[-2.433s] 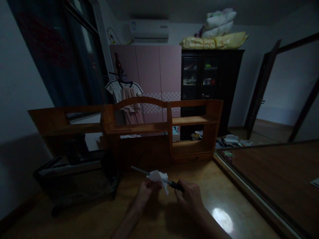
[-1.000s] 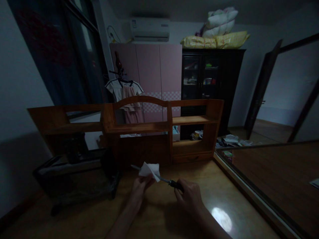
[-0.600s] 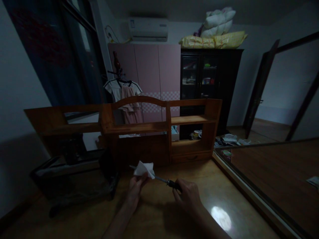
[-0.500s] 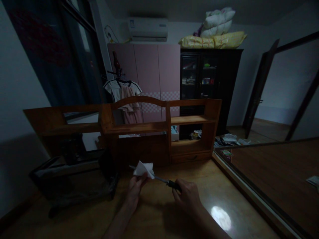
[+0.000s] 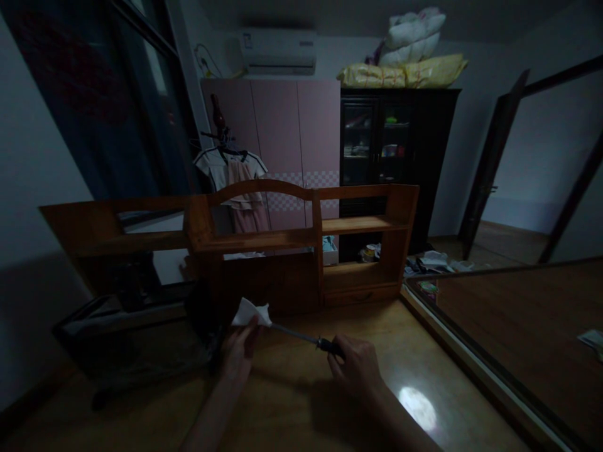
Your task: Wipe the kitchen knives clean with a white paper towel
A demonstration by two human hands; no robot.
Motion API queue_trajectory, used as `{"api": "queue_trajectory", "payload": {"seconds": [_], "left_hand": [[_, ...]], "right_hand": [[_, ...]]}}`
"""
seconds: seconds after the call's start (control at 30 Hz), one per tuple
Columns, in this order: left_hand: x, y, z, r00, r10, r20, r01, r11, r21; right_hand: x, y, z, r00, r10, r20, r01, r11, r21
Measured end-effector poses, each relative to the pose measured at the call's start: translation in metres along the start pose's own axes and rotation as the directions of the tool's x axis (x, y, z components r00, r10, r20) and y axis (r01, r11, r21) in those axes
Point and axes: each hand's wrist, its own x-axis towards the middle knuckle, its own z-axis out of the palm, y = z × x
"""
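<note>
My right hand [image 5: 357, 370] is closed round the dark handle of a screwdriver [image 5: 301, 338], whose metal shaft points left and slightly up over the wooden desk [image 5: 301, 408]. My left hand [image 5: 238, 355] pinches a crumpled white tissue [image 5: 249, 312] around the tip end of the shaft. Both hands hover just above the desk top, in front of the wooden desk shelf [image 5: 264, 242]. The room is dim.
A dark bag [image 5: 136, 339] lies on the desk at the left. A large framed mirror [image 5: 518, 339] lies to the right. Behind stand a pink wardrobe [image 5: 282, 144], a dark cabinet [image 5: 396, 157] with bedding on top, and hanging clothes [image 5: 233, 179].
My left hand has slid the tissue leftward along the shaft, from near the handle to the tip. My right hand has kept the handle almost still.
</note>
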Motion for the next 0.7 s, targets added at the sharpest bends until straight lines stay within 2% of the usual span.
{"api": "queue_trajectory", "payload": {"seconds": [0.13, 0.27, 0.47, 0.7], "left_hand": [[0.008, 0.002, -0.006, 1.000, -0.005, -0.021, 0.005, 1.000, -0.002], [0.004, 0.004, -0.005, 0.996, -0.012, 0.085, 0.005, 0.997, 0.077], [-0.026, -0.008, 0.013, 0.956, -0.133, 0.263, 0.046, 0.949, 0.313], [-0.065, -0.040, 0.035, 0.867, -0.279, 0.413, 0.097, 0.907, 0.409]], "right_hand": [[0.000, 0.003, -0.001, 1.000, 0.005, -0.002, -0.005, 1.000, -0.017], [0.001, 0.005, -0.001, 1.000, 0.014, 0.002, -0.014, 1.000, 0.000], [0.000, 0.003, 0.000, 1.000, 0.023, -0.016, -0.023, 0.999, 0.033], [-0.006, -0.007, 0.012, 1.000, 0.021, 0.010, -0.022, 0.997, 0.074]]}}
